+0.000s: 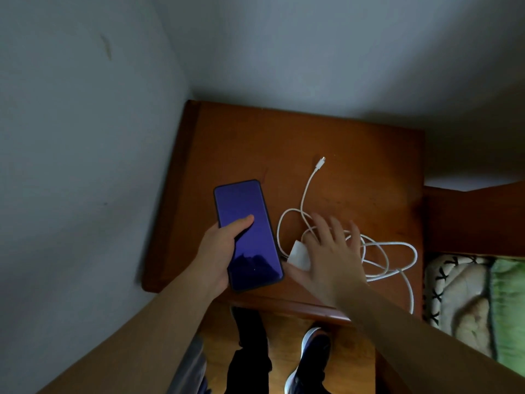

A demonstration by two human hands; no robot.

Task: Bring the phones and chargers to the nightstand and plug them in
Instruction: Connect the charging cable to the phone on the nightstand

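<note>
A dark phone with a blue-lit screen is gripped in my left hand, thumb across the glass, over the left part of the wooden nightstand. A white charger brick lies on the nightstand beside the phone. Its white cable is loosely tangled to the right, and the free plug end points toward the wall. My right hand hovers spread over the brick and the cable loops, fingers apart, covering part of them.
The nightstand stands in a corner between two pale walls. A wooden bed frame and patterned bedding adjoin it on the right. My legs and shoes stand on the wooden floor in front.
</note>
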